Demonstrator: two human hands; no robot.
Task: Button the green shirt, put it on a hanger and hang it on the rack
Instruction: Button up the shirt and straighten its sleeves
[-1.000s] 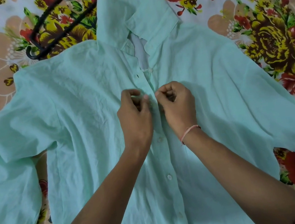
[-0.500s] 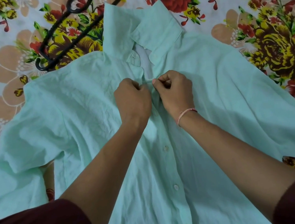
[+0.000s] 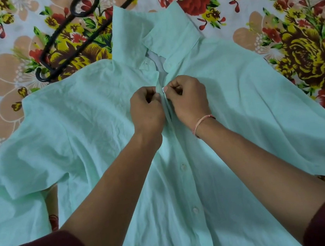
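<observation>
Both grips, left hand [image 3: 146, 109] and right hand [image 3: 188, 99], pinch the green shirt [image 3: 76, 122] front toward twelve o'clock; I fear slack cloth misaligning its edges.

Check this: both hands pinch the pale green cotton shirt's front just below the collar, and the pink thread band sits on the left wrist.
One slip: the pink thread band is on the right wrist, as the head view shows. The left hand and right hand do both pinch the pale green cotton shirt at its front, just below the collar.
</observation>
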